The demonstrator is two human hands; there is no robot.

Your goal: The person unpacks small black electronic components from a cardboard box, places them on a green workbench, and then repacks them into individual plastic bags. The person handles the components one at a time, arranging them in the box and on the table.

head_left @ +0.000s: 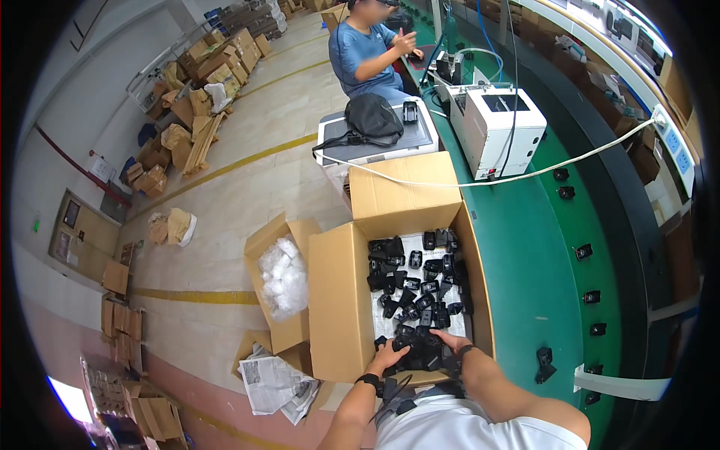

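Observation:
A large open cardboard box (335, 300) stands before me with many small black plastic parts (429, 287) lying loose on a whitish liner. At the box's near end, my left hand (388, 355) and my right hand (450, 342) reach in from either side of a dark cluster of these parts (421, 352). Both hands are curved against the cluster, gripping it between them; some fingertips are hidden among the parts. Dark bands circle both wrists.
To the right runs a green bench (525, 247) with black parts along its far side and a white machine (501, 127). Left of the box are a carton of clear plastic wrap (283, 281) and crumpled paper (274, 382). A co-worker (367, 52) sits ahead beside a grey-topped case (420, 139).

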